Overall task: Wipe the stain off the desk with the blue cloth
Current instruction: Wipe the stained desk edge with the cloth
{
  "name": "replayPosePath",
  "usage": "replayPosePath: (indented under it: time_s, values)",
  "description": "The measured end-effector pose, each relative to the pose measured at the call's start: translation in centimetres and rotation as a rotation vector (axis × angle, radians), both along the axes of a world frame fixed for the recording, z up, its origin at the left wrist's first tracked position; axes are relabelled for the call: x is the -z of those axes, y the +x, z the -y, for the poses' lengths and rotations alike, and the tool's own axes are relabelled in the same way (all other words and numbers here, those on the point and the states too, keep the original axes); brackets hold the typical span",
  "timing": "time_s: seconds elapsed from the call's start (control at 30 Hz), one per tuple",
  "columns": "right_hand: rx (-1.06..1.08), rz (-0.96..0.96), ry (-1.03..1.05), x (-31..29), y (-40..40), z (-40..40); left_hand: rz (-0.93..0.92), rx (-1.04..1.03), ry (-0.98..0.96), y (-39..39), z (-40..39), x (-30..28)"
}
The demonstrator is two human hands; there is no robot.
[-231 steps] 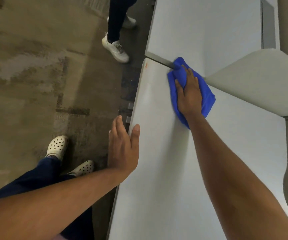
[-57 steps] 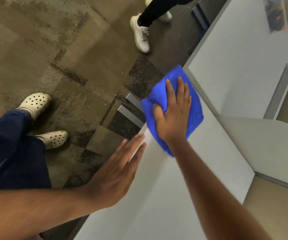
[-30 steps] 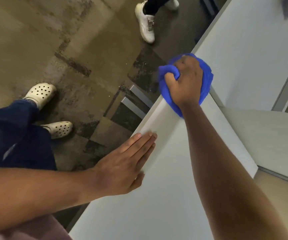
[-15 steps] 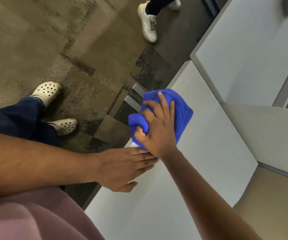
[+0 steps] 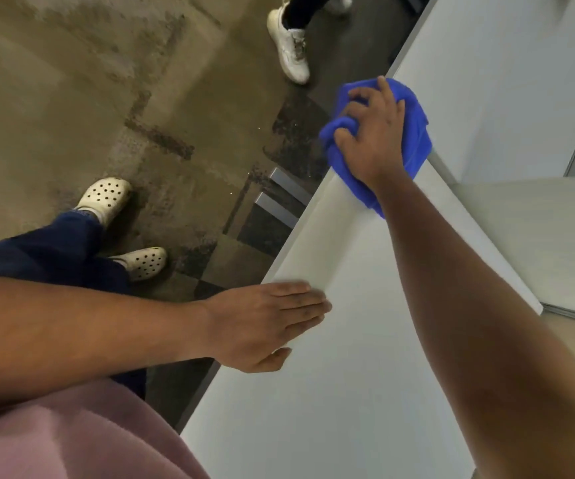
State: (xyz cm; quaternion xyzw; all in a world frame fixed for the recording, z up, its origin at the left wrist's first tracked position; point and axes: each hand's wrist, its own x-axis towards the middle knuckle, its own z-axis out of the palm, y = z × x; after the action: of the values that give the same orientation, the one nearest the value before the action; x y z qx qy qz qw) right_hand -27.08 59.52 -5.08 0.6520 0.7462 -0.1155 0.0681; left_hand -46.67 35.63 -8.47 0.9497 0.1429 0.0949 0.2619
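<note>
Two hands work the white desk [image 5: 365,340]: your right hand [image 5: 372,140] clenches the bunched blue cloth [image 5: 417,133] at the desk's far corner, while your left hand [image 5: 262,326] lies flat and empty on the near edge. Beyond that edge, mottled brown carpet [image 5: 89,98] covers the floor.

Right hand [image 5: 374,140] pushed blue cloth [image 5: 414,133] back to far corner.

Your right hand [image 5: 372,140] clutched the bunched bright-blue cloth [image 5: 414,133] against the far corner of the pale white desk [image 5: 348,375]. Your left hand [image 5: 265,323] lay flat, fingers together, on the desk's near edge, well apart from the cloth.
</note>
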Motion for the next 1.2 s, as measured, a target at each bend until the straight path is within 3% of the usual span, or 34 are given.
replayPosePath:
  time_s: [0.3, 0.47, 0.8, 0.9, 1.0, 1.1, 1.2]
  values:
    - [-0.298, 0.025, -0.073, -0.3, -4.0, 15.1, 0.013, -0.018, 0.021, -0.1, 0.0, -0.2]
    - [-0.367, 0.026, 0.026, 0.2, -1.9, 12.3, 0.031, -0.030, 0.033, 0.1, 0.2, 0.4]
    - [-0.027, 0.030, 0.239, 0.9, -0.5, 1.5, 0.034, -0.030, 0.000, 0.5, 0.1, 0.9]
    - [0.042, -0.083, 0.373, 1.2, -0.2, 1.3, 0.019, -0.022, 0.014, 0.5, -0.1, 0.5]
    - [0.093, -0.175, 0.361, 1.6, 0.6, 2.5, -0.006, -0.016, 0.027, 0.5, -0.3, 0.0]
    - [0.223, -0.160, 0.314, 1.4, 1.5, 3.7, -0.039, -0.007, 0.005, 0.4, -0.2, -0.3]
    - [0.482, -0.072, 0.288, 1.3, 1.6, 5.6, -0.064, 0.015, -0.010, 0.4, -0.3, -0.3]
